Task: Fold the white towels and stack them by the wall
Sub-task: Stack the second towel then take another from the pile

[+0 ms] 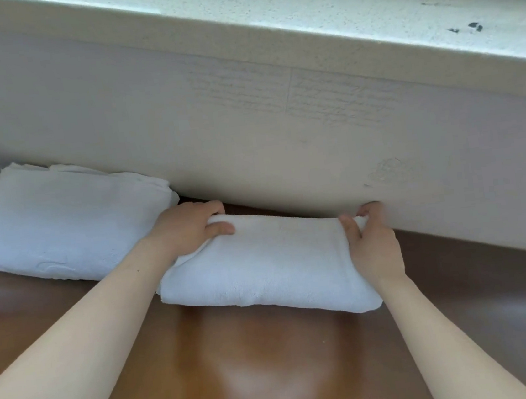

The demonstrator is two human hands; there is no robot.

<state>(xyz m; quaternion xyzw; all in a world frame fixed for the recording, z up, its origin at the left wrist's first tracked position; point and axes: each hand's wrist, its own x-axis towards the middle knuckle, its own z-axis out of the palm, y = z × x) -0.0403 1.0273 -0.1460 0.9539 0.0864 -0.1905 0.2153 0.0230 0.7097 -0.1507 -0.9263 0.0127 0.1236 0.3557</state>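
now left hand (190,230) and right hand (372,246) grip the folded towel (262,265) beside the stack (61,222).

From here I count two white towel bundles, one folded towel (262,265) and one thicker pile (61,222) whose layers I cannot number, two bare hands, the left hand (190,230) and the right hand (372,246), one brown tabletop (257,364), one pale wall (248,135) and one speckled sill (299,14).

A pale wall (182,136) spans mid-frame beneath a speckled, sunlit sill (299,8); the glossy brown counter (257,364) below reflects light.
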